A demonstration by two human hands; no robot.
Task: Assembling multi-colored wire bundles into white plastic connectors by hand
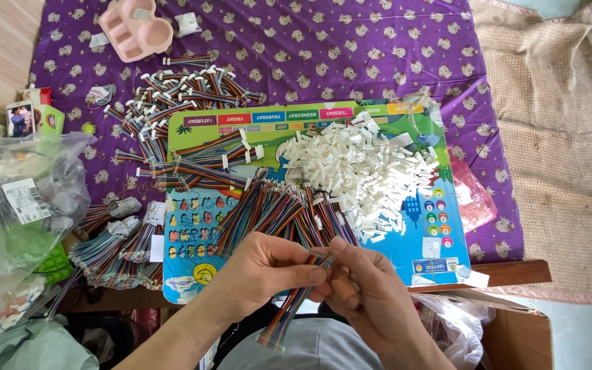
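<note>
My left hand (262, 270) and my right hand (368, 291) meet low in the middle of the view, both pinching one multicoloured ribbon cable (289, 315) near its upper end; its tail hangs down toward my lap. Just above my hands lies a loose bundle of similar cables (279, 209) on a colourful printed board (416, 236). A heap of small white plastic connectors (358, 171) covers the board's right half.
More finished cables (179, 92) are spread on the purple patterned cloth (351, 48) at upper left, with tied bundles (114, 250) at left. A pink moulded tray (135, 27) sits at the top. Clear plastic bags (22, 199) are at the left, a cardboard box (515, 329) at lower right.
</note>
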